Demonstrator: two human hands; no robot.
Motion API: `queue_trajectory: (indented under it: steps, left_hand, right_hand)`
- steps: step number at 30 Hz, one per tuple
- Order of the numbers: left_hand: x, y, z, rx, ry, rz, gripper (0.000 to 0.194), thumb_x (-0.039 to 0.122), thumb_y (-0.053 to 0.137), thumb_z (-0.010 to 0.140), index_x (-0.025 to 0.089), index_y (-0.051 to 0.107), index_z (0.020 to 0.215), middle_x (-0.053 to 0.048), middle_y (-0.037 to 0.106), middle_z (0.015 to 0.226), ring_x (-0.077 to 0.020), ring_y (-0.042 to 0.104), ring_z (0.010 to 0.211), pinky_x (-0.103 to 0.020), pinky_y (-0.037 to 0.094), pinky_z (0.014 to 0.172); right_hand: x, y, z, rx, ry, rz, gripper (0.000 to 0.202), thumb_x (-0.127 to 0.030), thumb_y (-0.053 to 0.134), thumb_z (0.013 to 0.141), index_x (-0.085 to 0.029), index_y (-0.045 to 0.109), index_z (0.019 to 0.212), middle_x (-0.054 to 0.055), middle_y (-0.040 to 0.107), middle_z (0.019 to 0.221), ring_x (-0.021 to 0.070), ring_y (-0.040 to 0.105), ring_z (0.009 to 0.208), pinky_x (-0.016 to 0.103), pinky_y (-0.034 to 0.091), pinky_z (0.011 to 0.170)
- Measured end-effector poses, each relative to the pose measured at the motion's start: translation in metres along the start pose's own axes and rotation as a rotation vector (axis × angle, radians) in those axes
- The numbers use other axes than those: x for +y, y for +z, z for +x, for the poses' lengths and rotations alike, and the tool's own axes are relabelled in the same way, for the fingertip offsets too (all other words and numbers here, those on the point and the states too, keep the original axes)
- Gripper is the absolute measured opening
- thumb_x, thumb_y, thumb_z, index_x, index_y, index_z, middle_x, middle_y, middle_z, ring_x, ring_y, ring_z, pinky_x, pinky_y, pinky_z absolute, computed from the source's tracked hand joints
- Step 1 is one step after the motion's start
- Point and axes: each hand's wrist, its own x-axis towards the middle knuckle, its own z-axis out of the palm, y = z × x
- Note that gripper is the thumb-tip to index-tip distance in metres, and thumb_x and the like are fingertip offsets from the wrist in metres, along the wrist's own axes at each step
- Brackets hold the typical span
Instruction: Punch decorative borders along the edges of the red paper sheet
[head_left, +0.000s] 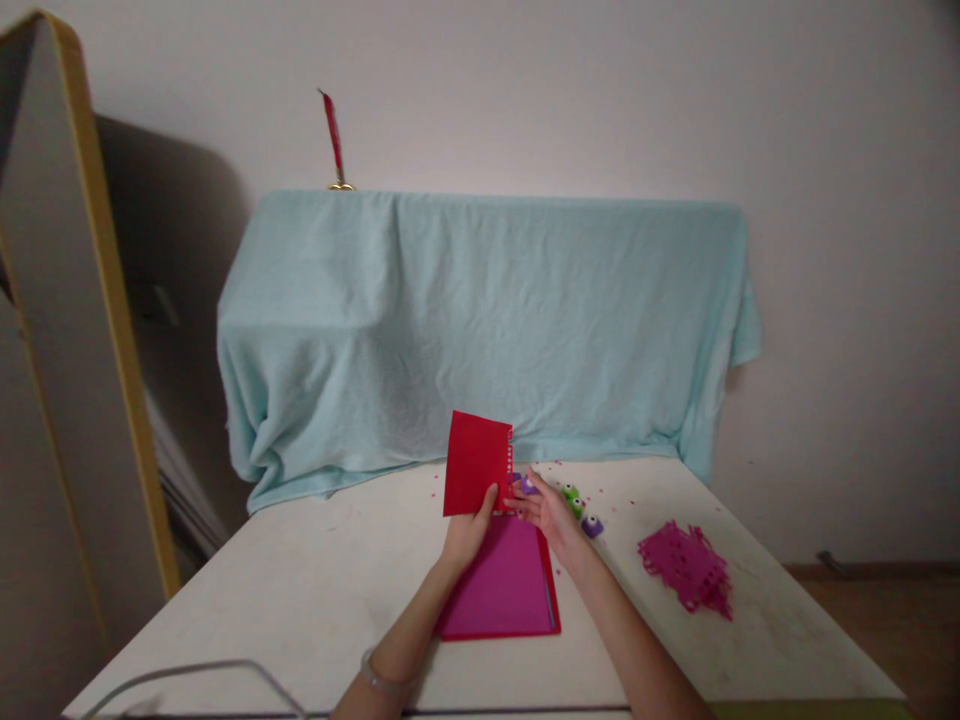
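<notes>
Two hands of mine are over the table (315, 570), and a red sheet (478, 460) is raised between them and the light blue cloth (487, 320). My left hand (466, 535) grips the sheet at its lower edge, thumb laid across the front. My right hand (551, 512) is at the sheet's right edge with the fingers loosely extended; I cannot tell whether they pinch anything. Along that right edge runs a column of small punched holes. Below the sheet, partly under my left forearm, lies a stack of paper (504, 580), magenta on top, with red showing at its right and bottom edges and a thin bluish line on the right. A purple gadget (527, 484) with a white spot shows just behind my right fingers; whether I touch it, I cannot tell. Near that hand on the right stand green gadgets (575, 507) and another purple one (592, 526). Tiny red and pink bits are scattered around them. Farther right, well apart from my hands, lies a loose heap of magenta paper (686, 565), full of cut-outs. A bracelet (386, 672) circles my left forearm.
</notes>
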Motion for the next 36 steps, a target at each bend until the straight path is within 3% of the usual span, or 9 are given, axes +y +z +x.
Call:
queue_trajectory:
  steps: [16, 23, 36]
  left_hand:
    - [-0.0064, 0.0005, 0.0001, -0.013, -0.007, 0.018, 0.055, 0.048, 0.047, 0.088, 0.018, 0.042, 0.135, -0.008, 0.044, 0.139, -0.0192, 0.035, 0.132, -0.035, 0.02, 0.114]
    - [-0.0046, 0.0005, -0.0005, -0.001, -0.013, 0.043, 0.055, 0.049, 0.046, 0.088, 0.019, 0.044, 0.134, -0.008, 0.047, 0.137, -0.0205, 0.041, 0.128, -0.036, 0.024, 0.112]
    - [-0.0005, -0.0017, -0.0008, -0.029, -0.001, 0.021, 0.058, 0.049, 0.046, 0.088, 0.018, 0.041, 0.136, -0.008, 0.042, 0.14, -0.0192, 0.035, 0.132, -0.034, 0.022, 0.113]
  right_hand:
    - [0.0013, -0.0017, 0.0015, -0.016, -0.008, 0.015, 0.039, -0.051, 0.06, 0.078, -0.013, 0.066, 0.088, 0.012, 0.07, 0.088, 0.0196, 0.069, 0.073, 0.024, 0.048, 0.056]
    - [0.0005, -0.0011, 0.0013, -0.01, -0.002, 0.011, 0.039, -0.05, 0.06, 0.078, -0.013, 0.066, 0.087, 0.012, 0.07, 0.087, 0.0192, 0.069, 0.072, 0.023, 0.048, 0.056]
    - [-0.0025, 0.0034, -0.004, -0.008, -0.015, 0.008, 0.036, -0.049, 0.06, 0.079, -0.014, 0.065, 0.086, 0.011, 0.07, 0.084, 0.0184, 0.068, 0.069, 0.024, 0.048, 0.056]
